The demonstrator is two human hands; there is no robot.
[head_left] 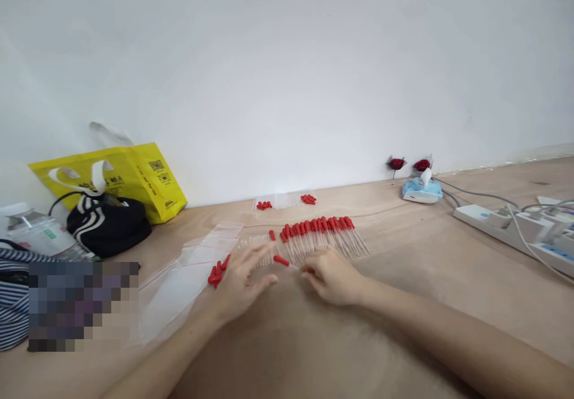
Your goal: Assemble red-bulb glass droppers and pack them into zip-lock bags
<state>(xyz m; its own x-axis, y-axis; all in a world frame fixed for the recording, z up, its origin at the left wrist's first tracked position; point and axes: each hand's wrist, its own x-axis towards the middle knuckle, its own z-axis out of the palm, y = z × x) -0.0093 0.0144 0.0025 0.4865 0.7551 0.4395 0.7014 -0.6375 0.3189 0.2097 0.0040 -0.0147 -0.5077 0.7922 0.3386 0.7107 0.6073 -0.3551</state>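
Observation:
My right hand is closed in a pinch at the end of a clear dropper tube with a red bulb, which points left towards my left hand. My left hand has its thumb and fingers apart and holds nothing. Just beyond the hands lies a row of several red-capped droppers. Clear tubes without caps lie left of that row, with one red bulb near them. Several loose red bulbs are partly hidden by my left hand.
Clear plastic bags lie at the left. A yellow bag, a black cap-like item and a bottle stand farther left. Tissues and a power strip are right. More bulbs lie by the wall.

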